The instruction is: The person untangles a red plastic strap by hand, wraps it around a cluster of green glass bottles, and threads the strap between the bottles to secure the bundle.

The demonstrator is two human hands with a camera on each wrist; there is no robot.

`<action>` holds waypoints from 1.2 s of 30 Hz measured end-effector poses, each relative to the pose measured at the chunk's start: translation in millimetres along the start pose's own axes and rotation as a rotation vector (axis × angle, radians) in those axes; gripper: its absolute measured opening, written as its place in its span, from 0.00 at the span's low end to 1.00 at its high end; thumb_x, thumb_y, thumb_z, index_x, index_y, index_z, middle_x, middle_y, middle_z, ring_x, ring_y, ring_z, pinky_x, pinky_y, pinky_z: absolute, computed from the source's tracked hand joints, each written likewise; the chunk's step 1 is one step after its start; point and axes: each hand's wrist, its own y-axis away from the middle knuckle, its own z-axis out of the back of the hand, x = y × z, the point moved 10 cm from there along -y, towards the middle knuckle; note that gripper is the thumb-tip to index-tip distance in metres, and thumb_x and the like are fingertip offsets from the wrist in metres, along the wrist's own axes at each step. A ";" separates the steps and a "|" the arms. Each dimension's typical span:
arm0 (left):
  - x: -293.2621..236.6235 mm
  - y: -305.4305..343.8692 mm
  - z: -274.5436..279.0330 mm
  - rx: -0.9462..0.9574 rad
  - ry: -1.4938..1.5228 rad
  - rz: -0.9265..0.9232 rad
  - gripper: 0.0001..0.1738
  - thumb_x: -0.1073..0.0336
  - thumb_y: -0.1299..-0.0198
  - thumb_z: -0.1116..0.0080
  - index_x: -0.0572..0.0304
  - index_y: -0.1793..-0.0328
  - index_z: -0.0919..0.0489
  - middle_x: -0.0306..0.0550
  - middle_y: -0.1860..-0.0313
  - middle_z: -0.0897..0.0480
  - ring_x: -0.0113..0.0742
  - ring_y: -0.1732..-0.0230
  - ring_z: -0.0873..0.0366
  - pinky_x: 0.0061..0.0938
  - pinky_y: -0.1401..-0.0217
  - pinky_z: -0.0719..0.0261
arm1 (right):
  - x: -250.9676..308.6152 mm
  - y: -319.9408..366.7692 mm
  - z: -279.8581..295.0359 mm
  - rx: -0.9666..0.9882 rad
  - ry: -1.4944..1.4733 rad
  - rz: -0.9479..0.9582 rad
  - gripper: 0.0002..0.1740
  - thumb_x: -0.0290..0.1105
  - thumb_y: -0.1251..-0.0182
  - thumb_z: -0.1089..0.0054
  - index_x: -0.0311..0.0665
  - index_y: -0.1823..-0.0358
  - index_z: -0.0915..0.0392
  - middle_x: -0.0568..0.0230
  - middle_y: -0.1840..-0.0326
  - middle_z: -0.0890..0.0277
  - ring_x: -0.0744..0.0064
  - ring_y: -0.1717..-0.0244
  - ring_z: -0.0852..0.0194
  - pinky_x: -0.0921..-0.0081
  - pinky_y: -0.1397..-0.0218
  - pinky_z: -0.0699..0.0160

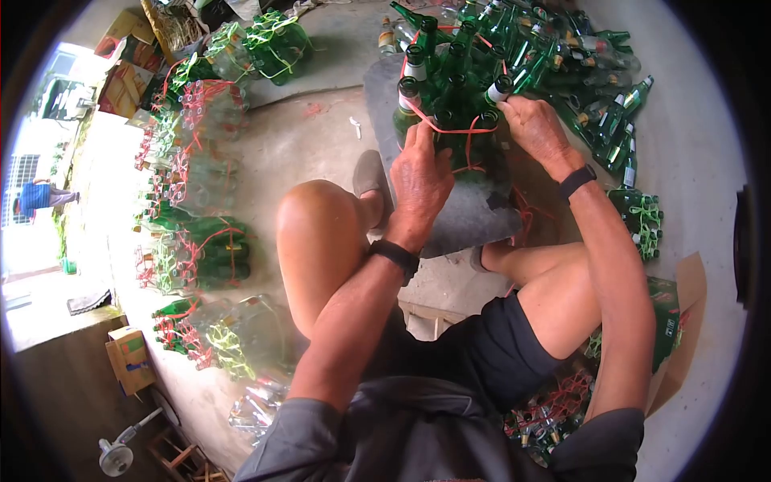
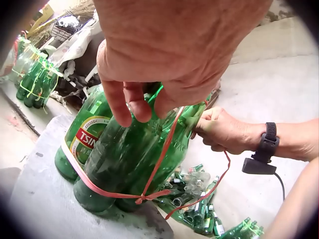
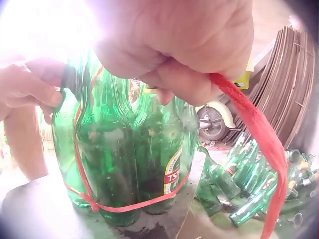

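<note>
Several green bottles (image 1: 455, 88) (image 2: 124, 154) (image 3: 107, 159) stand upright in a tight cluster on a grey slab (image 1: 474, 217). Red twine (image 2: 107, 193) (image 3: 144, 204) loops round their lower part with a knot, and another strand (image 1: 450, 130) runs round the necks. My left hand (image 1: 422, 177) (image 2: 174, 55) is at the necks on the near left side, its fingers bent down around the twine and a bottle neck. On the right side of the necks, my right hand (image 1: 540, 132) (image 2: 224, 130) (image 3: 184, 45) pinches the red twine, whose loose tail (image 3: 259, 129) hangs down.
Loose green bottles (image 1: 610, 120) lie heaped at the upper right. Tied bundles of bottles (image 1: 213, 249) line the left side, with more bundles (image 1: 277, 44) at the top left. A cardboard box (image 1: 130, 357) and a fan (image 1: 116, 458) are at lower left; a wheel (image 3: 213, 122) stands behind.
</note>
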 end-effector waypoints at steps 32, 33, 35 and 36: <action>-33.5 5.8 -64.2 -0.222 0.460 0.075 0.18 0.70 0.24 0.44 0.66 0.32 0.24 0.50 0.54 0.14 0.33 0.70 0.15 0.28 0.68 0.17 | -12.1 3.4 -10.1 0.052 0.026 -0.081 0.14 0.36 0.25 0.44 0.34 0.66 0.19 0.39 0.68 0.19 0.34 0.63 0.18 0.44 0.60 0.21; -31.6 5.1 -67.0 -0.206 0.491 0.099 0.17 0.70 0.24 0.44 0.65 0.33 0.24 0.49 0.55 0.14 0.32 0.70 0.15 0.28 0.68 0.16 | -10.6 3.5 -7.1 0.052 0.027 -0.082 0.14 0.36 0.25 0.44 0.34 0.66 0.19 0.39 0.68 0.19 0.34 0.63 0.18 0.44 0.60 0.21; -30.5 3.7 -70.3 -0.188 0.523 0.121 0.16 0.71 0.24 0.43 0.65 0.33 0.23 0.48 0.55 0.14 0.32 0.70 0.15 0.28 0.68 0.16 | -5.7 5.2 -0.4 0.053 0.022 -0.071 0.13 0.34 0.25 0.44 0.33 0.66 0.20 0.39 0.69 0.19 0.34 0.64 0.19 0.44 0.61 0.22; -30.6 3.2 -69.9 -0.192 0.510 0.110 0.16 0.71 0.25 0.43 0.65 0.34 0.23 0.49 0.56 0.14 0.32 0.69 0.15 0.28 0.68 0.16 | -6.4 5.4 -0.8 0.052 0.024 -0.070 0.13 0.34 0.25 0.44 0.33 0.66 0.20 0.39 0.69 0.19 0.34 0.64 0.19 0.44 0.61 0.22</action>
